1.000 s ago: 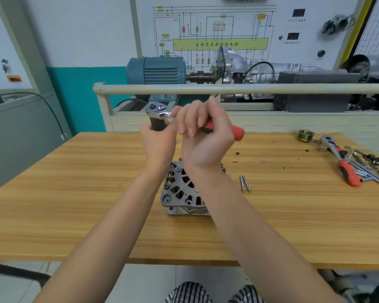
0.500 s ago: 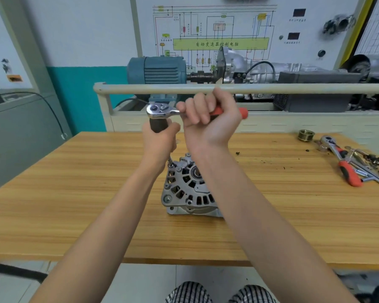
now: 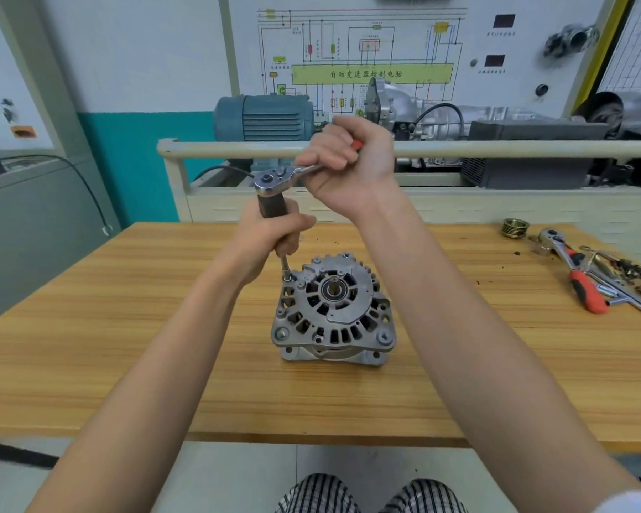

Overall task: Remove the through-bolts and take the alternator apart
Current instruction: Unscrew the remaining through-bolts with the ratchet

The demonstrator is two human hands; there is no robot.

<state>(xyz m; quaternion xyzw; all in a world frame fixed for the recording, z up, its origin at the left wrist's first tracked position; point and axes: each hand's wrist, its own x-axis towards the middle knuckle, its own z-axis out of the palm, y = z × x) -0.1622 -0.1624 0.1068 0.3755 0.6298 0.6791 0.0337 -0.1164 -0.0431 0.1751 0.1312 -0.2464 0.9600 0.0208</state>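
Wide wooden table (image 3: 126,327), light grain, running across the whole view. Behind it, a pale rail and a bench carrying a blue-grey motor (image 3: 263,118) coupled to a silver gearbox (image 3: 396,105), below a wall panel with a wiring diagram (image 3: 371,53).

Near the table's middle, well apart from the other tools: alternator (image 3: 334,312), grey cast housing, standing on its end with the bearing and shaft stub facing up, vent slots ringed round the top.

Above its far left corner, held nearly upright: long extension bar (image 3: 285,262) with a dark grip, its socket tip seated on a through-bolt (image 3: 288,278) at the housing's edge. Left hand (image 3: 271,235) wrapped tight round that dark grip, fingers curled. On top of the bar, chrome ratchet (image 3: 280,177), head flat, handle pointing right and away. Right hand (image 3: 348,161) clenched round the handle, only a bit of its red grip showing past the fingers. Hands close together, one above the other, each clamped on its own part of the tool.

At the far right of the table: second ratchet (image 3: 574,268) with a red handle, lying among loose metal parts. Just left of that, small brass-coloured pulley (image 3: 515,227).
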